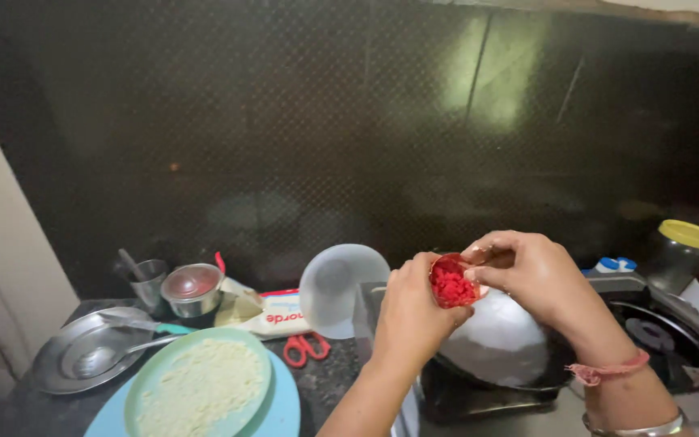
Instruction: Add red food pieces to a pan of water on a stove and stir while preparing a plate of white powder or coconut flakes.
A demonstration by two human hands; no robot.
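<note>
My left hand [410,311] holds a small round container of bright red paste or powder [451,283], tilted toward me. My right hand [527,271] reaches in from the right, its fingertips pinching at the container's upper rim. Both hands are raised above a dark wok [502,350] that sits on a stove burner. A red thread and a metal bangle circle my right wrist.
A light blue plate [281,413] carries a green plate of white grated food [200,388]. Nearby are a steel plate with spoon [82,352], steel cups [192,289], red scissors [305,348], a white packet [281,316], a translucent lid [341,289], and a yellow-lidded jar [681,251].
</note>
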